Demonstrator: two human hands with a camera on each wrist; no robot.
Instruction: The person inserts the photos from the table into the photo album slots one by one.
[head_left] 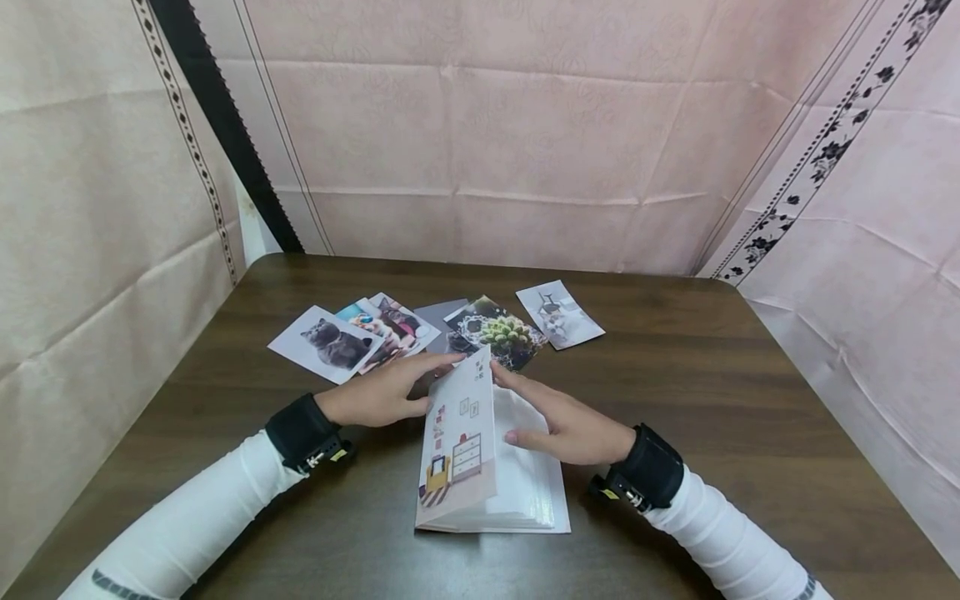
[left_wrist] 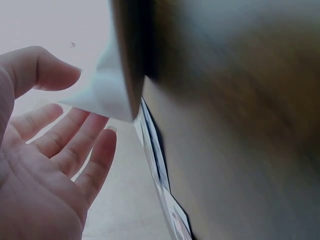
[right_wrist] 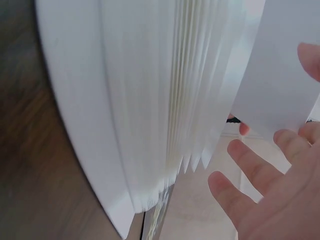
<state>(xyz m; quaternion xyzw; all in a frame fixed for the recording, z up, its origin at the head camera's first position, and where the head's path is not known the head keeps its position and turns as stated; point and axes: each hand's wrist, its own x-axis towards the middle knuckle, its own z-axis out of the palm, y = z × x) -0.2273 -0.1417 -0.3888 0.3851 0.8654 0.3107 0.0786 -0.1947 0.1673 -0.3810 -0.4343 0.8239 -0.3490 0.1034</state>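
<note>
A photo album (head_left: 525,467) lies on the table, its illustrated front cover (head_left: 461,433) raised at a steep angle over the white pages. My left hand (head_left: 386,390) is at the cover's outer face, fingers stretched toward its top edge and thumb near its left side. In the left wrist view the left hand's fingers (left_wrist: 75,135) are loosely extended beside the cover's corner. My right hand (head_left: 566,417) is over the pages, its fingertips at the cover's free edge. The right wrist view shows that hand's fingers (right_wrist: 255,165) spread by the inside of the cover, next to the fanned page edges (right_wrist: 185,100).
Beyond the album lie several photo cards: a grey cat card (head_left: 326,343), a card with a dressed-up cat (head_left: 401,325), a succulent card (head_left: 498,333), and a pale card (head_left: 558,314) at the right. Cloth curtains (head_left: 487,142) hang behind the brown table (head_left: 712,375).
</note>
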